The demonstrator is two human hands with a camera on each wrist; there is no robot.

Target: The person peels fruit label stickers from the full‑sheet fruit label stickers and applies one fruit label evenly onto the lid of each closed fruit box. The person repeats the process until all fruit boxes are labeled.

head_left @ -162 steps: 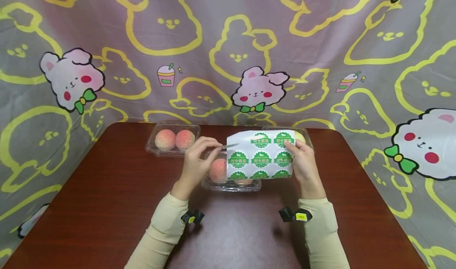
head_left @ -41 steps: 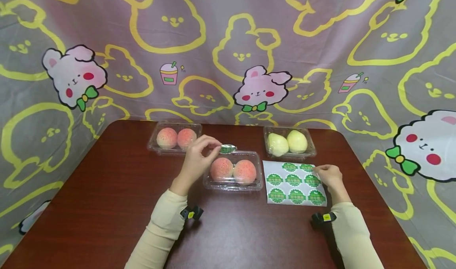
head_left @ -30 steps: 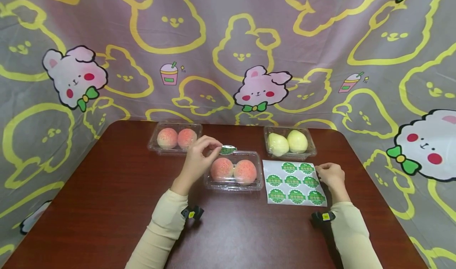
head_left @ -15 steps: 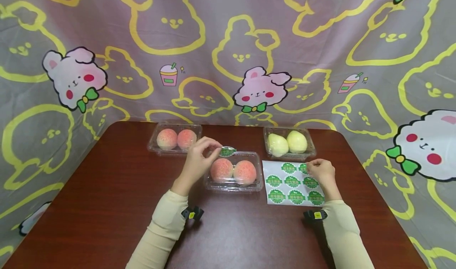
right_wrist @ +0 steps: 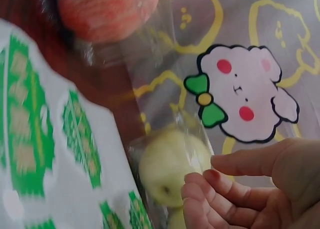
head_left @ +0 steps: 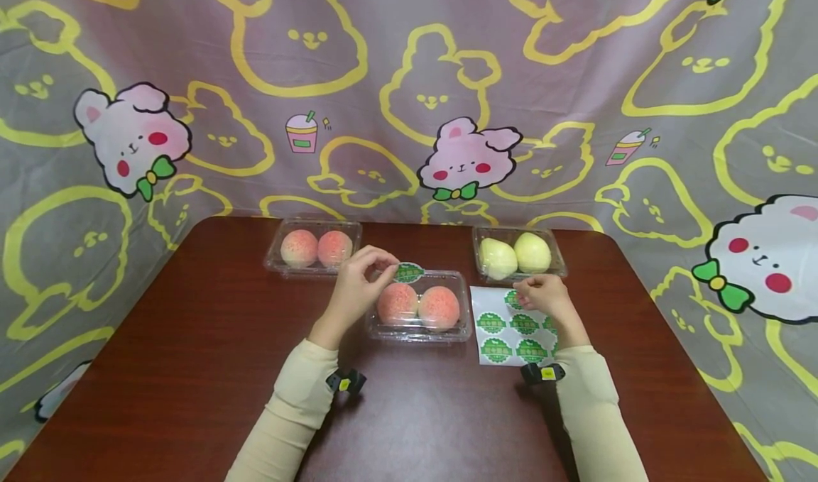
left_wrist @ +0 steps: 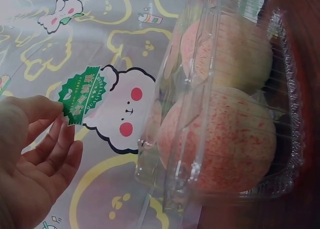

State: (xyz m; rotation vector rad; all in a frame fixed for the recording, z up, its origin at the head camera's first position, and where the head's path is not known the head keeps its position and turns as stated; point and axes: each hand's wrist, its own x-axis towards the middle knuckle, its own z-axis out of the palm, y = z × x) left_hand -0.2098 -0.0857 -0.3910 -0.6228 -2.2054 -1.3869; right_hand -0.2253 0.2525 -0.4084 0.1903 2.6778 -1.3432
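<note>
My left hand pinches a green and white round sticker by its edge, between thumb and forefinger. In the left wrist view the sticker stands tilted beside a clear plastic box. That box holds two peaches and sits just below the sticker in the head view. My right hand is over the sheet of stickers and covers part of it. Its fingers are loosely bent with nothing between them, as the right wrist view shows. Whether it touches the sheet, I cannot tell.
A second clear box with two peaches stands at the back left of the brown table. At the back right is a box with two pale yellow-green fruits. A patterned curtain hangs behind the table.
My right hand, which held the sheet up earlier, has let it lie on the table and moved left across it. My left hand still pinches the sticker, now tilted more towards the camera.
</note>
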